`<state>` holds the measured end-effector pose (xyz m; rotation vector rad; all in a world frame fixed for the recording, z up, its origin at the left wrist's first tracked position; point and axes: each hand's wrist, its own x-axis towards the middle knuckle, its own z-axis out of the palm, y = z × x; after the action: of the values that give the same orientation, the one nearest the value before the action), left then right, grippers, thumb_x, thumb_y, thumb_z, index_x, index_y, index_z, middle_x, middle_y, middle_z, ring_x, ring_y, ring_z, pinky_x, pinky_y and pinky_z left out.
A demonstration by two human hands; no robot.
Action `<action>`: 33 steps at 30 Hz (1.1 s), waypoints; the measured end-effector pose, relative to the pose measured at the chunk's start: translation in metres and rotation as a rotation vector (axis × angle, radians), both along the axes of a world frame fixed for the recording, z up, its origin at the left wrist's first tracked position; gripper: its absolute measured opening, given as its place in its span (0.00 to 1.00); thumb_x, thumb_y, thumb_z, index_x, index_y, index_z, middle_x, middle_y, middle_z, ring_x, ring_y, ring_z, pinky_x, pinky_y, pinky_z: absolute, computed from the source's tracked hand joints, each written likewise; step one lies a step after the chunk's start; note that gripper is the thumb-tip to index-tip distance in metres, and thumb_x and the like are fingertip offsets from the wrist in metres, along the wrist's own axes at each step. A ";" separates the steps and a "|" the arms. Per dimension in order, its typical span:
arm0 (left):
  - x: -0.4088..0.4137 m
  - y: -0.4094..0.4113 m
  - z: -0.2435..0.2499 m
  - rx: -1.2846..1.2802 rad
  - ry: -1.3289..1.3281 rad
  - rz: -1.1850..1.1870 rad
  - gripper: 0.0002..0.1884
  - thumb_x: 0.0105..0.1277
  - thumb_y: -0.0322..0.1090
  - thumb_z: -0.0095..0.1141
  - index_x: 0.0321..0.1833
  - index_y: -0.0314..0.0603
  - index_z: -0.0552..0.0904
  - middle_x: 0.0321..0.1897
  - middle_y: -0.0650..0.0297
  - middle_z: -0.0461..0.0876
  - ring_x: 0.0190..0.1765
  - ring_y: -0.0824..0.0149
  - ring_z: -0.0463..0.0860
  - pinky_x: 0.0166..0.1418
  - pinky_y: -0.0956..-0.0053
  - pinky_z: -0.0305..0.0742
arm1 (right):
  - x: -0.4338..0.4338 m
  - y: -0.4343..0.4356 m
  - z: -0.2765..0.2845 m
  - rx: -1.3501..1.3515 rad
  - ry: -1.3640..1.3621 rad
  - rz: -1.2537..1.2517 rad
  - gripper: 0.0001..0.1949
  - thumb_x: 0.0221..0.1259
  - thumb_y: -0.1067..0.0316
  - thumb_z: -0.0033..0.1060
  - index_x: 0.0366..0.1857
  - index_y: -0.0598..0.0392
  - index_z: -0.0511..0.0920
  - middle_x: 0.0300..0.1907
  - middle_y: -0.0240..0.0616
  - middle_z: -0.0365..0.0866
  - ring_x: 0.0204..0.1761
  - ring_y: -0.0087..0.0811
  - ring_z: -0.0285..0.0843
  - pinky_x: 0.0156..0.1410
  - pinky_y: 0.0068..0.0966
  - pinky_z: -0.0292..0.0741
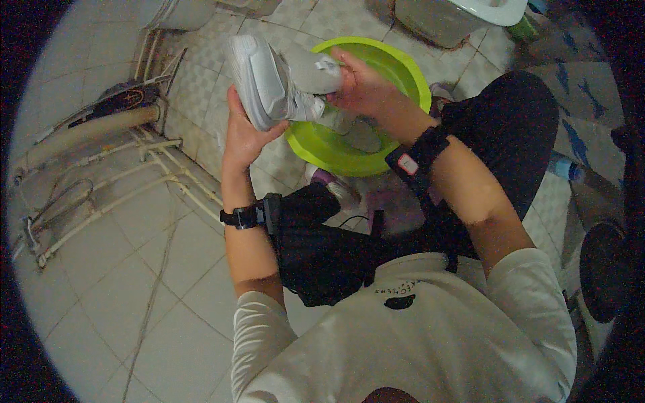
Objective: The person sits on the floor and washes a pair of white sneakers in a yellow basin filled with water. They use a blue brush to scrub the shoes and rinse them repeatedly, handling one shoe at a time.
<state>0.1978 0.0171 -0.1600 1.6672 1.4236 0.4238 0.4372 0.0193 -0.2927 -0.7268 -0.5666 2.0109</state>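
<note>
A white sneaker [259, 80] is held over the rim of a yellow-green plastic basin [423, 75], its sole facing left. My left hand [244, 133] grips it from below, with the thumb and fingers on either side of the sole end. My right hand [360, 85], blurred, is closed at the shoe's pale fabric part [310, 70], beside a small pull tab [327, 64]. Loose laces [305, 108] hang on the side toward the basin. Something pale shows inside the basin, partly hidden by the shoe and my right hand; I cannot tell what it is.
Pipes [171, 174] run along the tiled wall on the left. A white-rimmed fixture [496, 12] stands at the upper right. My shod foot [335, 186] is close to the basin's near edge. A blue-capped bottle [567, 169] is right of my knee, near a fish-patterned curtain [579, 106].
</note>
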 end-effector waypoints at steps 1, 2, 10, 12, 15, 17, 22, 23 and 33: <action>-0.003 -0.004 0.000 0.104 -0.005 -0.025 0.52 0.43 0.29 0.79 0.70 0.37 0.58 0.63 0.54 0.69 0.66 0.58 0.72 0.71 0.62 0.68 | 0.003 0.002 0.007 -0.027 -0.017 -0.033 0.19 0.72 0.50 0.53 0.54 0.53 0.80 0.48 0.32 0.86 0.45 0.23 0.81 0.48 0.24 0.78; -0.007 -0.011 0.001 0.210 0.000 -0.036 0.52 0.43 0.30 0.79 0.71 0.37 0.58 0.64 0.53 0.69 0.67 0.58 0.71 0.72 0.62 0.67 | 0.002 -0.003 0.039 -0.088 -0.050 -0.039 0.20 0.73 0.50 0.52 0.56 0.53 0.79 0.50 0.32 0.85 0.48 0.23 0.81 0.50 0.25 0.79; -0.005 -0.013 -0.016 0.451 0.062 0.029 0.56 0.41 0.33 0.82 0.72 0.36 0.57 0.67 0.53 0.65 0.71 0.56 0.68 0.76 0.61 0.63 | 0.011 0.010 0.062 0.170 -0.219 -0.018 0.23 0.71 0.51 0.56 0.61 0.56 0.77 0.52 0.31 0.84 0.54 0.23 0.81 0.59 0.26 0.77; -0.002 -0.012 -0.019 0.473 0.063 0.016 0.56 0.41 0.33 0.82 0.72 0.36 0.57 0.67 0.52 0.65 0.71 0.56 0.68 0.76 0.62 0.63 | -0.002 -0.003 0.067 0.387 -0.157 -0.124 0.23 0.70 0.52 0.57 0.60 0.57 0.78 0.50 0.30 0.84 0.51 0.22 0.81 0.58 0.24 0.77; 0.007 -0.015 -0.013 0.469 -0.031 -0.006 0.56 0.42 0.35 0.82 0.72 0.35 0.55 0.67 0.51 0.65 0.71 0.55 0.68 0.75 0.61 0.63 | -0.017 -0.002 0.099 0.028 -0.051 0.054 0.22 0.71 0.53 0.58 0.60 0.57 0.79 0.46 0.31 0.86 0.47 0.23 0.83 0.54 0.23 0.77; 0.009 -0.016 -0.016 0.432 -0.044 0.005 0.56 0.42 0.35 0.82 0.72 0.36 0.55 0.66 0.50 0.65 0.70 0.55 0.68 0.75 0.61 0.64 | -0.030 0.003 0.100 0.089 -0.226 -0.001 0.20 0.72 0.54 0.57 0.56 0.58 0.82 0.43 0.32 0.86 0.44 0.24 0.84 0.51 0.24 0.78; 0.005 -0.012 -0.027 0.457 0.047 -0.024 0.56 0.43 0.35 0.82 0.72 0.36 0.55 0.66 0.48 0.65 0.69 0.54 0.70 0.75 0.61 0.64 | -0.048 0.014 0.062 0.366 -0.262 -0.258 0.15 0.65 0.55 0.59 0.44 0.55 0.85 0.37 0.36 0.86 0.37 0.28 0.84 0.46 0.26 0.80; 0.006 -0.010 -0.026 0.464 0.066 -0.042 0.55 0.43 0.34 0.81 0.72 0.36 0.56 0.66 0.48 0.65 0.69 0.53 0.70 0.75 0.62 0.64 | -0.047 0.018 0.056 0.475 -0.288 -0.271 0.14 0.59 0.57 0.63 0.45 0.52 0.86 0.35 0.37 0.85 0.36 0.29 0.84 0.45 0.26 0.80; 0.006 -0.004 -0.022 0.481 0.141 -0.084 0.55 0.42 0.34 0.82 0.71 0.36 0.57 0.66 0.49 0.66 0.69 0.53 0.70 0.74 0.62 0.65 | -0.044 0.024 0.056 0.337 -0.232 -0.152 0.13 0.65 0.56 0.60 0.37 0.55 0.86 0.33 0.33 0.86 0.32 0.29 0.82 0.37 0.35 0.81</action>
<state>0.2033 0.0132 -0.1824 2.1691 1.4197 0.6502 0.3931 0.0433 -0.2368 -0.7728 -0.9310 1.6470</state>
